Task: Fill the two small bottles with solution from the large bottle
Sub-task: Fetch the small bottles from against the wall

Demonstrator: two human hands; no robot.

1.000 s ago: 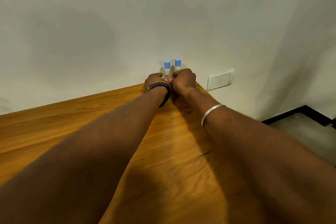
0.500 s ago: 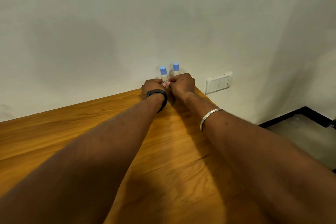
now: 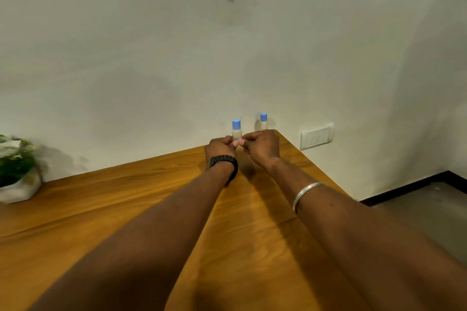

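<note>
Nearest me, both arms reach toward 12 o'clock over the wooden table (image 3: 126, 209). My left hand (image 3: 219, 147) and right hand (image 3: 261, 145) pinch one small bottle (image 3: 236, 131), pale liquid, blue cap. I count two; the second bottle (image 3: 263, 121) stands at its 1 o'clock by the wall.

Wooden table (image 3: 151, 209), orange-brown grain. At far edge by wall: small bottle w/ blue cap (image 3: 236, 130), just beyond left hand (image 3: 219, 147); 2nd capped bottle (image 3: 263, 120) behind right hand (image 3: 261, 145). Potted plant (image 3: 16, 169) far left of hands.
</note>
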